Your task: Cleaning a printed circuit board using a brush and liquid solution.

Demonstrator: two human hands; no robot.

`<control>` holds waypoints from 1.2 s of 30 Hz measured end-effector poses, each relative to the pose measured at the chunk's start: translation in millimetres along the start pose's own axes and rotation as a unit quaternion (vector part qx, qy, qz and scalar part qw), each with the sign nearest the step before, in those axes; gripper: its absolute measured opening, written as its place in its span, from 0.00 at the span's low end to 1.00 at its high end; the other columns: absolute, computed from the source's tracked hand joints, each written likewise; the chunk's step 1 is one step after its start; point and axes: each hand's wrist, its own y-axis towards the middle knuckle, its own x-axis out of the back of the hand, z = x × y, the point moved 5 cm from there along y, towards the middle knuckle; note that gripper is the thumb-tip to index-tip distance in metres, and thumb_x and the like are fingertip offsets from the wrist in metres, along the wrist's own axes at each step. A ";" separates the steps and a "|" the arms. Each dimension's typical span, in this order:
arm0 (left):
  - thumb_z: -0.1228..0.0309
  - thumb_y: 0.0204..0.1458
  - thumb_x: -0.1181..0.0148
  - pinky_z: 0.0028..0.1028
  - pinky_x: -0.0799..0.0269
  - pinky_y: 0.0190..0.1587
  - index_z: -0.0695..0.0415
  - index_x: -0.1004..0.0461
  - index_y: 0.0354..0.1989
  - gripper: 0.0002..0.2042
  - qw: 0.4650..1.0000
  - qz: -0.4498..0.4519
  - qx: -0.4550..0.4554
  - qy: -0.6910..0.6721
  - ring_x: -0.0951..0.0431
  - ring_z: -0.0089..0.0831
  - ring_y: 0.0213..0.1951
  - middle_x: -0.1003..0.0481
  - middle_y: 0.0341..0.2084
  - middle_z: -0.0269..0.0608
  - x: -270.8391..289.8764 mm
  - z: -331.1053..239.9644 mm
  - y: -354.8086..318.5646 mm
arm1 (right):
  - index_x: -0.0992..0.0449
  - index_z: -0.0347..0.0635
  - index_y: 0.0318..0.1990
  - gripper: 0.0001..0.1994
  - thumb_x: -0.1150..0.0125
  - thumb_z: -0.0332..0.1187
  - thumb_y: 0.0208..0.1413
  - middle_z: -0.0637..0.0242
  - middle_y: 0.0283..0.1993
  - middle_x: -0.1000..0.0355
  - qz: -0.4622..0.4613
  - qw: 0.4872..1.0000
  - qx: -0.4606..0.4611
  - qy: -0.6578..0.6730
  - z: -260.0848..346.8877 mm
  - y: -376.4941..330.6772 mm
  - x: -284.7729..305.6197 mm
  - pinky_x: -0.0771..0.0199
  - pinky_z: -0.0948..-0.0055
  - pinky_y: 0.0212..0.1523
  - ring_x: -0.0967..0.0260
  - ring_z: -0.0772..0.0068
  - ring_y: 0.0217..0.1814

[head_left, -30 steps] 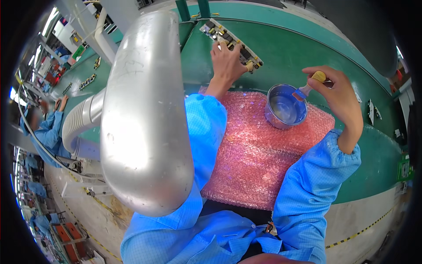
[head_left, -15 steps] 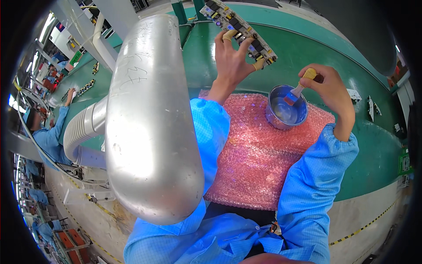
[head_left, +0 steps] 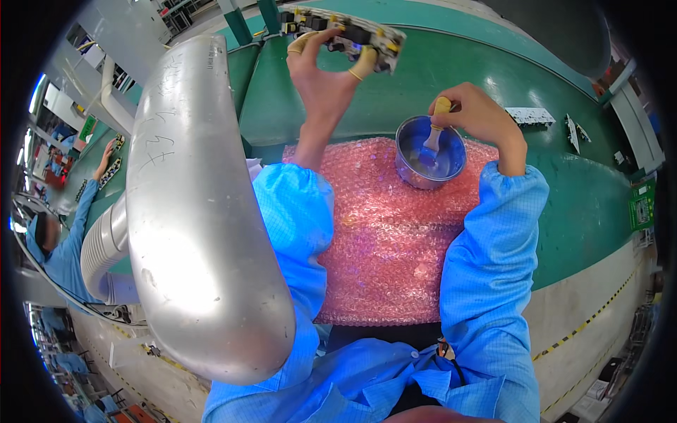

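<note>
My left hand (head_left: pixel 326 84) grips a long circuit board (head_left: pixel 352 32) by its edges, with yellow finger cots on some of the fingers. The board is raised over the far side of the bench and tilted, its dark components showing. My right hand (head_left: pixel 479 116) pinches the yellow handle of a small brush (head_left: pixel 434 134). The brush points down into a round metal bowl (head_left: pixel 410 166), its bristles hidden low inside. Some pale liquid seems to lie in the bowl, which stands on pink bubble wrap (head_left: pixel 381 261).
A big silver duct hood (head_left: pixel 204 233) fills the left side, close to my left sleeve. On the green bench (head_left: pixel 564 233), more boards (head_left: pixel 530 117) lie at the right. A co-worker in blue (head_left: pixel 67 254) handles boards at the far left.
The board in my left hand has turned closer to level. My right hand has lowered the brush deeper into the bowl. The whole view has shifted slightly.
</note>
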 end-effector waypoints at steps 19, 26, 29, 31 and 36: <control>0.55 0.61 0.47 0.31 0.24 0.44 0.55 0.29 0.49 0.17 0.794 0.062 0.371 -0.478 0.23 0.33 0.43 0.24 0.41 0.41 -0.6 12.7 0.4 | 0.24 0.35 0.42 0.13 0.40 0.36 0.60 0.67 0.30 0.29 -0.158 0.986 -0.045 -0.030 -25.6 1.8 33.2 0.38 0.77 0.30 0.37 0.79 0.28; 0.52 0.63 0.53 0.33 0.25 0.48 0.55 0.30 0.52 0.20 0.799 0.093 0.371 -0.463 0.23 0.34 0.44 0.24 0.42 0.41 2.1 9.4 4.4 | 0.24 0.36 0.41 0.12 0.41 0.38 0.60 0.69 0.30 0.29 -0.172 0.985 0.007 -0.017 -43.2 0.4 43.9 0.38 0.76 0.30 0.36 0.79 0.29; 0.59 0.60 0.46 0.28 0.25 0.41 0.55 0.27 0.47 0.14 0.753 0.069 0.366 -0.542 0.23 0.29 0.36 0.24 0.36 0.36 -13.6 5.8 1.5 | 0.23 0.36 0.41 0.12 0.40 0.37 0.59 0.68 0.30 0.28 -0.197 0.977 -0.056 -0.064 -37.0 -12.2 53.0 0.37 0.76 0.29 0.36 0.79 0.28; 0.59 0.61 0.47 0.30 0.25 0.43 0.54 0.28 0.49 0.15 0.746 0.063 0.407 -0.523 0.23 0.30 0.41 0.24 0.38 0.36 -24.7 21.2 -0.8 | 0.22 0.39 0.44 0.17 0.40 0.44 0.58 0.70 0.31 0.25 -0.203 0.974 -0.049 -0.084 -45.5 -15.4 63.0 0.35 0.78 0.25 0.33 0.81 0.29; 0.43 0.60 0.54 0.55 0.38 0.64 0.56 0.46 0.64 0.33 0.765 0.084 0.377 -0.516 0.38 0.59 0.62 0.43 0.63 0.59 9.2 21.7 5.5 | 0.22 0.36 0.40 0.10 0.39 0.34 0.57 0.68 0.31 0.24 -0.211 0.976 -0.025 0.045 -22.1 3.0 49.5 0.32 0.75 0.27 0.31 0.79 0.28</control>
